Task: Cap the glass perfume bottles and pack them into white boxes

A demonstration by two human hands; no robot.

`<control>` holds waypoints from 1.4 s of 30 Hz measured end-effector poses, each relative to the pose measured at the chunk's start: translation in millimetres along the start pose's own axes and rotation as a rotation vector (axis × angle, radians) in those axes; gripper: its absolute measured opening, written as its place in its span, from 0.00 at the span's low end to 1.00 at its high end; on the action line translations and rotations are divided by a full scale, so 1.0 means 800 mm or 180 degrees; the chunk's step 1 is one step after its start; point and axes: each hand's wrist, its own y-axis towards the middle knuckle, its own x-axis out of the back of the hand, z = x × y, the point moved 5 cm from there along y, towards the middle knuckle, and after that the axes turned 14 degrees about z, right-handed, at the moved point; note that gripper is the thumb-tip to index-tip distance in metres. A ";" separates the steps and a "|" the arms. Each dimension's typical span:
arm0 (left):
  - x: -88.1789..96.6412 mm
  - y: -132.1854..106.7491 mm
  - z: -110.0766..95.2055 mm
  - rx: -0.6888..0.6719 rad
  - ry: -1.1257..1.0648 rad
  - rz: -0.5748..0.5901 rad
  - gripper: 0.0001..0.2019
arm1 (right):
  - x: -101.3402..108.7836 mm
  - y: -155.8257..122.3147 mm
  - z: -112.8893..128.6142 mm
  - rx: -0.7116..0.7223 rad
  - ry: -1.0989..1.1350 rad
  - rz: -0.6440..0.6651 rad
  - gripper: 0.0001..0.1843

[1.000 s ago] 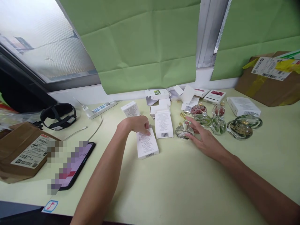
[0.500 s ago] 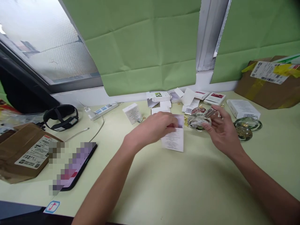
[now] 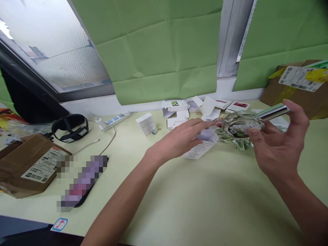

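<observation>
My right hand (image 3: 279,150) holds a clear glass perfume bottle (image 3: 242,126) with a silver cap, lifted above the pale green table (image 3: 194,198) and tipped on its side. My left hand (image 3: 179,140) grips a white printed carton (image 3: 202,145) with its end open, raised off the table and pointed toward the bottle. Behind the bottle stand more glass perfume bottles (image 3: 239,143), mostly hidden by my right hand.
White cartons (image 3: 176,106) and a small upright box (image 3: 146,123) lie along the back edge under green paper blinds. A phone (image 3: 82,182), a brown parcel (image 3: 28,164), a black headband (image 3: 69,127) and a power strip (image 3: 115,119) lie at left. Another parcel (image 3: 297,85) sits far right.
Both hands left the table: the right picked up the clear bottle and raised it to the right, the left lifted the white carton and brought it toward the bottle.
</observation>
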 end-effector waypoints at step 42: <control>0.004 -0.003 -0.004 0.0126 -0.0305 0.0193 0.15 | -0.042 -0.030 0.004 0.0511 -0.0990 0.0961 0.41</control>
